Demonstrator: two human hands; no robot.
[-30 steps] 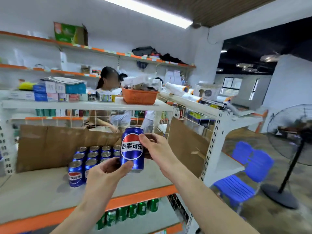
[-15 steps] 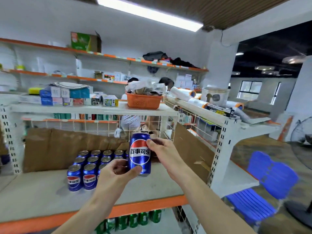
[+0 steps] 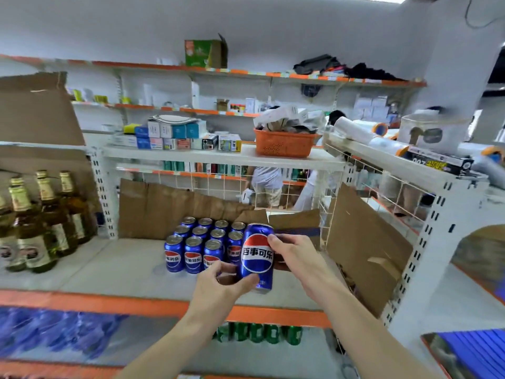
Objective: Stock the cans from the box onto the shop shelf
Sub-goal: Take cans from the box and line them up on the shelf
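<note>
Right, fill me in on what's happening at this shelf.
A person is stocking cola. Both hands hold one upright blue cola can above the white shelf board: the left hand grips its lower part, the right hand its side. To the can's left a block of matching blue cans already stands in rows. Amber glass bottles stand further left, green cans on the shelf below.

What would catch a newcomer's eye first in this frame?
The blue cola can held up at centre, gripped by the left hand low down and the right hand at its side. Just behind it, a block of matching cans stands on the shelf. Amber bottles line the far left, and an orange basket sits on the upper shelf.
</note>
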